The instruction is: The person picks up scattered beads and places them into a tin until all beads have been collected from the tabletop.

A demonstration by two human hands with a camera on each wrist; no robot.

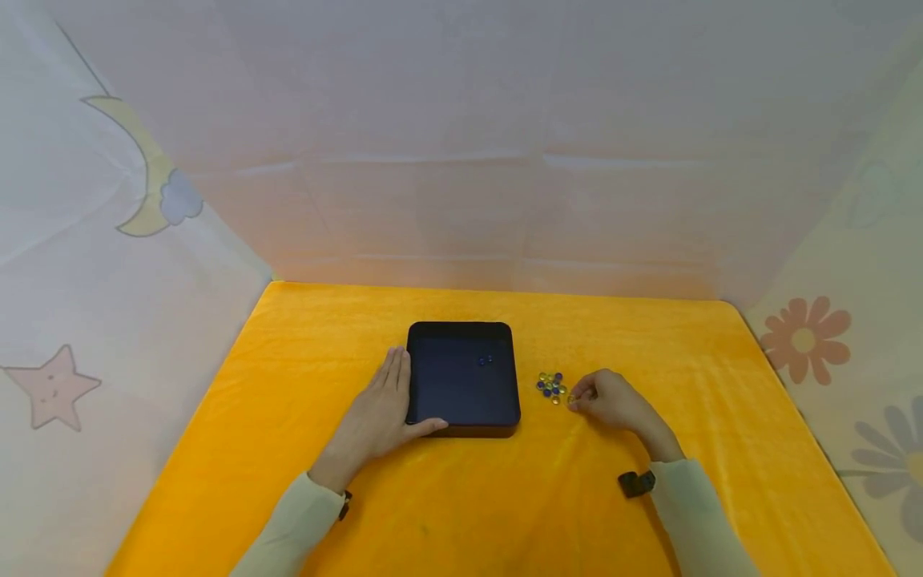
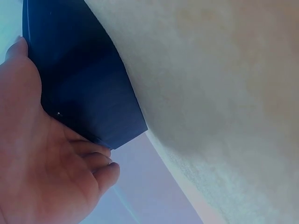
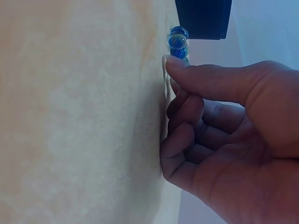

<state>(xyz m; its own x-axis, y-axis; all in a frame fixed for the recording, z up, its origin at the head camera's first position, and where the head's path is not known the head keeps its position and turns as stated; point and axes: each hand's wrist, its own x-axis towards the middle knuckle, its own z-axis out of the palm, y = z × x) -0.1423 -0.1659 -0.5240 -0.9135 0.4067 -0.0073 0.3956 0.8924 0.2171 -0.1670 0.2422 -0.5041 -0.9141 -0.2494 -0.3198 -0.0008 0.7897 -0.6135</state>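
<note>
A black square tray (image 1: 461, 381) lies on the yellow cloth, with a couple of dark blue marbles (image 1: 485, 361) inside. My left hand (image 1: 378, 413) rests against the tray's left wall, fingers extended along it and thumb at the near edge. In the left wrist view, the palm and fingers touch the tray's side (image 2: 88, 88). Right of the tray lies a loose cluster of blue and yellowish glass marbles (image 1: 550, 386). At its right edge my right hand (image 1: 609, 398) pinches a clear yellowish marble (image 1: 571, 398) between thumb and forefinger, low at the cloth; the right wrist view mostly hides it.
The yellow cloth (image 1: 461, 505) covers the table. Pale fabric walls stand behind and at both sides, printed with a moon (image 1: 147, 172), a star (image 1: 54, 387) and flowers (image 1: 805, 340). Each wrist wears a dark strap (image 1: 637, 484).
</note>
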